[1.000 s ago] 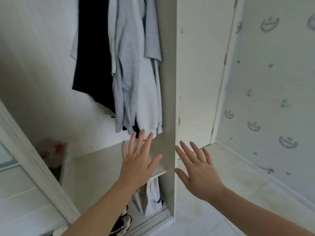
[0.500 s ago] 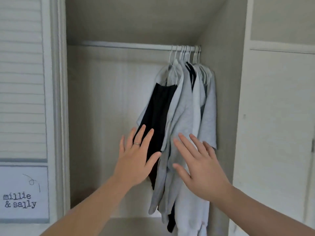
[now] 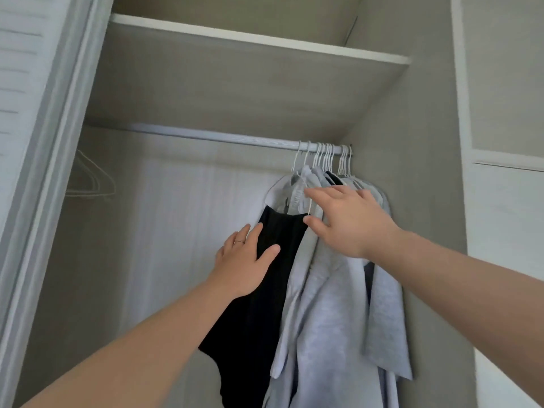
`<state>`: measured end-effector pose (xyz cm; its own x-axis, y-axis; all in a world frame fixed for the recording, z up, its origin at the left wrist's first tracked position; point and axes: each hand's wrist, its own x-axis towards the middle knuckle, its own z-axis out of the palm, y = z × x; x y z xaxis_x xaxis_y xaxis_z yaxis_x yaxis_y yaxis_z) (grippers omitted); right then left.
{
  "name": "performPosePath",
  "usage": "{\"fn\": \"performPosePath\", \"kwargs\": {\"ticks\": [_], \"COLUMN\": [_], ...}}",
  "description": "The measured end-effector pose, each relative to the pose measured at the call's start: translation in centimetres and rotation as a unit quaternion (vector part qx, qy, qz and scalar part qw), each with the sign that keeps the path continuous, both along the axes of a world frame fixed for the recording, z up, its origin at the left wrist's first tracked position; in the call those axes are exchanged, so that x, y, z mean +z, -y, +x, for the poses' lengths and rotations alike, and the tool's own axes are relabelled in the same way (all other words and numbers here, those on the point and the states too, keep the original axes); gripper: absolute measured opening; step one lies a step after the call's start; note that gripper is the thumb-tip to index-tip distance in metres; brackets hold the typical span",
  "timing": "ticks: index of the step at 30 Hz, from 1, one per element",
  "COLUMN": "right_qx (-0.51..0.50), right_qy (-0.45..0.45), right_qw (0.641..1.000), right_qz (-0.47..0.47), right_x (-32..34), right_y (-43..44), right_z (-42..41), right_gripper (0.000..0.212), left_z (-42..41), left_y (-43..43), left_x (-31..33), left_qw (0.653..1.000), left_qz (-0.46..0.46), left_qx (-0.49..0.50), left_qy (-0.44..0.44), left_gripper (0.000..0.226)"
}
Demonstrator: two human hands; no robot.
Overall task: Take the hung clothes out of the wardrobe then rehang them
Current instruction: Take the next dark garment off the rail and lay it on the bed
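Several garments hang bunched at the right end of the wardrobe rail [image 3: 223,137] on white wire hangers [image 3: 323,157]. A black garment [image 3: 265,304] is leftmost, with grey ones [image 3: 329,319] beside it. My left hand [image 3: 244,260] lies flat on the black garment, fingers apart, a ring on one finger. My right hand [image 3: 350,222] reaches to the shoulders of the grey garments just under the hooks, fingers spread and touching the cloth, thumb below; it grips nothing that I can see.
A shelf [image 3: 259,45] sits above the rail. Empty white hangers [image 3: 91,181] hang at the rail's far left. A slatted sliding door [image 3: 32,119] frames the left side, a white panel [image 3: 506,201] the right. The rail's middle stretch is bare.
The view has tilted up from the wardrobe floor to the rail and shelf. Both hands have risen; the right hand went from the grey garments' middle up to their shoulders.
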<state>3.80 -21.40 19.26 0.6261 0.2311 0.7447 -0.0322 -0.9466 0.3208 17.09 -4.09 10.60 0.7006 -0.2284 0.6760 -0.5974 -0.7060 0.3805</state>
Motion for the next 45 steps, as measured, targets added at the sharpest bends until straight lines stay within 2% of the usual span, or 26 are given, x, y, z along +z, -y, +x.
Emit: {"fn": "performPosePath", "kwargs": {"ticks": [5,9,14,17,22,25,29,33,40,43,45], "right_qx": [-0.092,-0.154,-0.212,-0.230,-0.253,-0.227,-0.135,-0.084,-0.025,0.001,0.011], "right_qy": [-0.005,0.000,-0.005,0.015,0.065,0.080,0.094,0.111,0.162,0.171,0.175], "right_qw": [0.996,0.988,0.977,0.973,0.963,0.965,0.968,0.962,0.955,0.953,0.954], "right_qz": [-0.002,-0.004,0.005,0.035,0.063,0.108,0.191,0.234,0.248,0.251,0.244], "right_x": [4.6,7.3,9.0,9.5,9.0,8.9,9.1,9.9,11.9,11.0,9.6], "right_y": [-0.1,-0.9,-1.4,-1.9,-3.1,-3.4,-3.7,-4.6,-5.8,-5.3,-4.7], "right_z": [5.4,9.9,14.9,16.7,18.7,19.6,20.0,20.8,20.3,18.7,16.9], "right_gripper": [0.051,0.024,0.012,0.020,0.014,0.013,0.020,0.022,0.021,0.017,0.025], "left_z": [6.4,10.6,14.3,15.6,16.9,17.2,17.3,17.7,17.8,17.3,16.9], "left_y": [2.9,5.2,7.2,7.8,7.9,7.8,7.7,7.4,6.0,5.4,5.0], "left_x": [3.7,5.8,6.7,6.5,6.4,6.3,5.9,5.9,7.3,7.7,7.5], "left_qw": [0.994,0.986,0.977,0.969,0.966,0.961,0.955,0.946,0.938,0.930,0.930], "left_qz": [-0.064,-0.078,-0.077,-0.085,-0.102,-0.126,-0.142,-0.178,-0.215,-0.238,-0.243], "left_qx": [-0.082,-0.136,-0.185,-0.221,-0.232,-0.242,-0.257,-0.266,-0.272,-0.274,-0.257], "left_qy": [-0.042,-0.058,-0.069,-0.073,-0.050,-0.047,-0.048,-0.040,0.017,0.065,0.104], "left_gripper": [0.074,0.076,0.078,0.079,0.078,0.077,0.073,0.069,0.068,0.066,0.067]}}
